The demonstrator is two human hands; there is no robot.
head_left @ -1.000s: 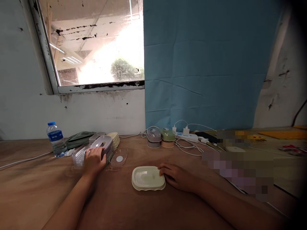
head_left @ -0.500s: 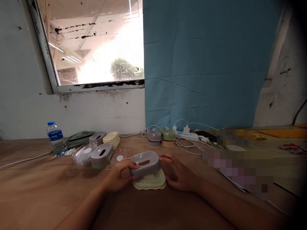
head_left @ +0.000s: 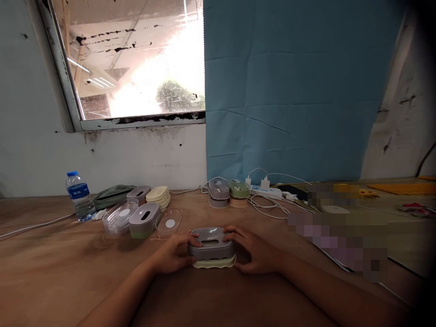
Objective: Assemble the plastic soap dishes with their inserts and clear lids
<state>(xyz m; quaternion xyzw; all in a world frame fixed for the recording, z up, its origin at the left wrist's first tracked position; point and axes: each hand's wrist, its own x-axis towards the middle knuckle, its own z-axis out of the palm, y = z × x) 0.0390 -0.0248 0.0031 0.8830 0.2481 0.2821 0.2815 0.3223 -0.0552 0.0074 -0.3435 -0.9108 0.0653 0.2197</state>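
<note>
A grey oval plastic cover (head_left: 211, 251) with a slot in its top sits over a cream wavy-edged base (head_left: 215, 263) on the table in front of me. At the left end, my left hand (head_left: 175, 252) grips the cover, fingers on top and thumb low at the side. My right hand (head_left: 254, 250) curls round the right end, with fingertips on the cover's top and the thumb beside the base. The cream rim shows below the cover along the front; how the two fit at the back is hidden.
Left of my hands stand another slotted box (head_left: 145, 219), clear plastic lids (head_left: 121, 217), one flat clear lid (head_left: 169, 222) and stacked cream pieces (head_left: 158, 196). Behind are a water bottle (head_left: 80, 200), a green pouch (head_left: 114, 195), grey (head_left: 218, 193) and green (head_left: 239, 190) boxes, and cables (head_left: 267, 209).
The grey cover has come down and levelled over the cream base. My right fingers have moved from beside the cover onto its right end.
</note>
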